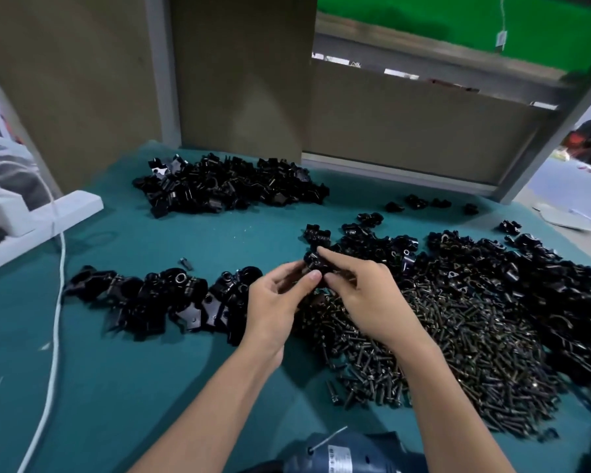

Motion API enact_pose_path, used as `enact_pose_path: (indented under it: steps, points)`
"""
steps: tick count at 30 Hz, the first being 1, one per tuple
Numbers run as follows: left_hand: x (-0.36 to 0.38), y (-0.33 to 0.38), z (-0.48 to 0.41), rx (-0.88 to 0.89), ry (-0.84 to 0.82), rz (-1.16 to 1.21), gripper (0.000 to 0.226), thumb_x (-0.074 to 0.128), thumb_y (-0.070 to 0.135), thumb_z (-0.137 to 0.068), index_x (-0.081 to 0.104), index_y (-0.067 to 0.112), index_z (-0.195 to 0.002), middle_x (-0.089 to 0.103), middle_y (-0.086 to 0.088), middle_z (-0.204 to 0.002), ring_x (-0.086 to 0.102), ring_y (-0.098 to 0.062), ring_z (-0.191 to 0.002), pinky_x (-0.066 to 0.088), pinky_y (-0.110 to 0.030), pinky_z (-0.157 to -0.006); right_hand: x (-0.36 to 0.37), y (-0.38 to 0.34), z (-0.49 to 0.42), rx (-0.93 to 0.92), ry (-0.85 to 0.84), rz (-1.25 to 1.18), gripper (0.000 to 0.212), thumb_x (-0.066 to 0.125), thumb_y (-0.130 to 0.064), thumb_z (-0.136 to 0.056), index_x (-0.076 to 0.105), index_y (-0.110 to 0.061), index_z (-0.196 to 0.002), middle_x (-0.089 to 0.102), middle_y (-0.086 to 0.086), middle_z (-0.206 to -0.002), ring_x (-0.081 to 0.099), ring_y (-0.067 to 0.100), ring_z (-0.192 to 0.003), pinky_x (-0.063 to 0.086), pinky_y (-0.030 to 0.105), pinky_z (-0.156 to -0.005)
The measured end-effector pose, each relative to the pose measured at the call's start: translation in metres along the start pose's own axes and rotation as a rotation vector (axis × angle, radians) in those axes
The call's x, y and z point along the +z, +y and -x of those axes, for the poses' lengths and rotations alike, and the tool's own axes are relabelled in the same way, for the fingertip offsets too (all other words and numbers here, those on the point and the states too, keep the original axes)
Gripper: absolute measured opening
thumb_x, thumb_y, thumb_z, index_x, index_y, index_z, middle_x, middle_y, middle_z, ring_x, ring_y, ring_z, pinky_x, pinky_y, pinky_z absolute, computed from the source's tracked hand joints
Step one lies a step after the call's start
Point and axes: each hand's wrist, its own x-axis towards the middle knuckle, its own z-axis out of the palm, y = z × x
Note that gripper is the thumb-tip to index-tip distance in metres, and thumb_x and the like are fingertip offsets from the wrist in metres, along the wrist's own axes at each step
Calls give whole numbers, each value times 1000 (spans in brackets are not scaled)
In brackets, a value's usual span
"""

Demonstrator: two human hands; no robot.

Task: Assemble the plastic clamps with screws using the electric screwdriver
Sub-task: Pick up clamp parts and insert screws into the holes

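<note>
Both of my hands meet over the middle of the green table point(123, 370). My left hand point(277, 302) and my right hand point(362, 295) together pinch one black plastic clamp point(316, 262) between their fingertips, just above the table. Under and to the right of my hands lies a large heap of dark screws point(458, 339). Black clamp parts lie in three heaps: at the back point(226, 186), at the left front point(157, 298) and at the right point(512, 268). The blue electric screwdriver point(342, 454) lies at the bottom edge, between my forearms.
A white power strip point(38, 216) with a plugged adapter sits at the left edge, its white cable point(53, 336) running down the table. A single screw point(186, 263) lies alone left of centre. Brown panels point(239, 73) close off the back. Loose clamps point(417, 201) lie at the far right.
</note>
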Motion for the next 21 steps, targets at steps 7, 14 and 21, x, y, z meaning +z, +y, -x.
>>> enact_pose_path:
  steps: [7,14,21]
  points:
    - [-5,-1,-2,-9,-102,186,41,75,21,-72,70,6,-109,76,-8,-104,72,-19,-98,59,-29,-80,3,-1,2,32,26,-205,26,68,-12,-90,61,-29,-108,68,-19,-98,62,-6,-102,48,13,-90]
    - [-7,-3,-1,-67,-115,256,31,71,18,-77,70,5,-105,75,-10,-102,71,-18,-96,58,-28,-79,2,0,3,22,17,-221,22,73,-15,-86,66,-22,-106,69,-18,-93,64,-10,-92,46,5,-81]
    - [-4,4,0,-115,-54,323,47,67,13,-78,57,-8,-119,71,-17,-107,70,-21,-99,60,-35,-85,-15,11,-8,144,370,-214,24,53,-6,-97,69,-20,-108,70,-11,-98,65,-5,-83,50,9,-67]
